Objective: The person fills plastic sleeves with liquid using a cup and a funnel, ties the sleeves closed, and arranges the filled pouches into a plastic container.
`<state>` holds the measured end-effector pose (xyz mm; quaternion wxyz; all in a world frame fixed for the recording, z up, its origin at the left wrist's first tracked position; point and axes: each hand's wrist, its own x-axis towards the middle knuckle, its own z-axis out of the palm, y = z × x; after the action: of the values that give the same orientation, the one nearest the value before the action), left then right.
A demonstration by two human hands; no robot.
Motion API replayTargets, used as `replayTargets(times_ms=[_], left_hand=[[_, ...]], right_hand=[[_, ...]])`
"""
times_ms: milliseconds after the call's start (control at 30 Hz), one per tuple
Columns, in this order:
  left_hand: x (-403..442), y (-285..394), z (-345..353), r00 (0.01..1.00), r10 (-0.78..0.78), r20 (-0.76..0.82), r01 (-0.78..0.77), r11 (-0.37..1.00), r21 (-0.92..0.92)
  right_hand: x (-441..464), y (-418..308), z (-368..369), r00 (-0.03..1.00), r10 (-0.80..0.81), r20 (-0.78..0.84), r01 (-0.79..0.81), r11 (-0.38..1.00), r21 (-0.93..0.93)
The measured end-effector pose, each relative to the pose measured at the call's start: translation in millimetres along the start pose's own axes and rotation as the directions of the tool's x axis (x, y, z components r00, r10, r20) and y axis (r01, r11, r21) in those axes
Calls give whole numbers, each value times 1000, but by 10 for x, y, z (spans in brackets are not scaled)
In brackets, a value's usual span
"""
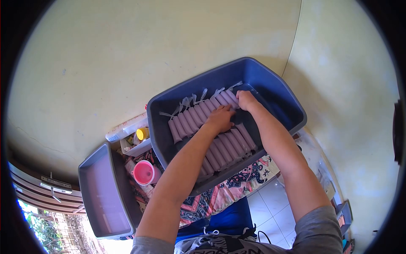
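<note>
The largest thing before me is a dark blue-grey tub [266, 78] in the centre of the frame, and after it comes a grey basin [126, 186] at the lower left, containing something pale purple. Inside the tub, tube-shaped filled packets [192, 116] lie side by side in two rows, while a pink mug [157, 173] stands outside, left of centre. The person's left hand [221, 119] rests upon the upper row with fingers partly spread, and the right hand [246, 100] is curled at this row's right end, though I cannot tell whether it pinches a packet.
</note>
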<state>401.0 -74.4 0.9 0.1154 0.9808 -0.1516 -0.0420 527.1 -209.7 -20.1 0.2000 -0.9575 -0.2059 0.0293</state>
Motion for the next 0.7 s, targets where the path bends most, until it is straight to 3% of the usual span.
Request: replayTargets(times_ms=[300, 367, 467, 600, 700], left_hand=[[4, -20, -42, 1000, -3, 18, 4, 1000, -25], [-6, -20, -53, 1000, -20, 11, 21, 996, -90], [31, -90, 4, 1000, 2, 2, -2, 995, -99], [6, -124, -106, 1000, -5, 22, 7, 993, -121], [-42, -130, -274, 997, 1, -74, -10, 992, -122]], right_hand=[[-66, -43, -119, 999, -41, 10, 40, 996, 78], [-67, -48, -172, 993, 14, 116, -34, 985, 170], [30, -35, -157, 983, 32, 180, -49, 995, 91], [-49, -99, -315, 982, 128, 142, -161, 956, 246], [19, -38, -377, 998, 60, 4, -61, 996, 64]])
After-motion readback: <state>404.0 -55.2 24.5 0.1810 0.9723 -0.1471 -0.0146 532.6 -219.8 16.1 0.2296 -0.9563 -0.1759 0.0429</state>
